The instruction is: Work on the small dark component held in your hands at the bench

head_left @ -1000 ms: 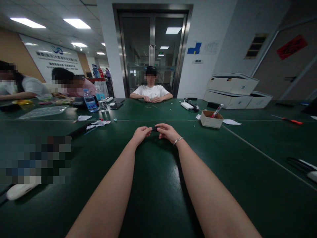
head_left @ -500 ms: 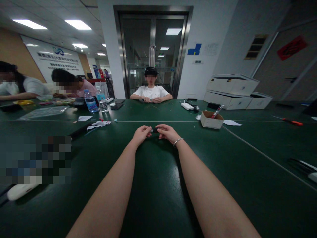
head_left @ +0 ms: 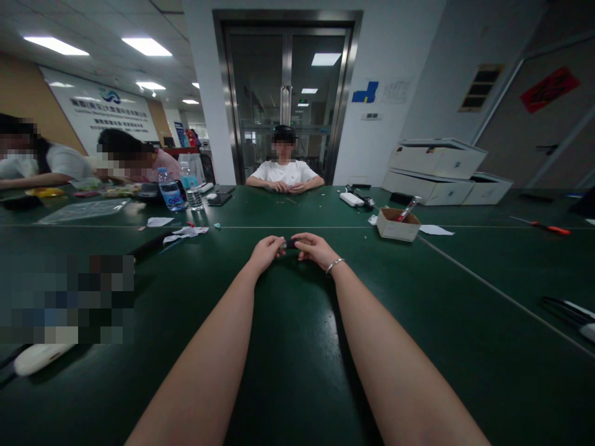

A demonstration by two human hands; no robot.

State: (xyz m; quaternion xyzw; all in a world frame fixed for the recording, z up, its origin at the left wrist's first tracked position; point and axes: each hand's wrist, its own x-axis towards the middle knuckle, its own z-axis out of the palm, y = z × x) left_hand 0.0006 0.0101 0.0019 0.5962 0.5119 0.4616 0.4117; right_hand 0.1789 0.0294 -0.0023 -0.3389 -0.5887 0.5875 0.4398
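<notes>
A small dark cylindrical piece with a lighter left end spans the gap between my hands, just above the green table. My left hand pinches its lighter left end between thumb and fingers. On the dark right end, my right hand has its thumb and fingers closed. A silver bracelet circles my right wrist. Fingers cover both ends of the piece, and it is too small to name its kind.
A small cardboard box holding a red tool stands right of my hands. Further right lies an orange-handled screwdriver. Bottles and crumpled paper are at left. Opposite sits a person in a white shirt. White boxes are stacked at back right.
My hands and the dark piece look almost the same. Across the table, the person's hands have shifted slightly.
</notes>
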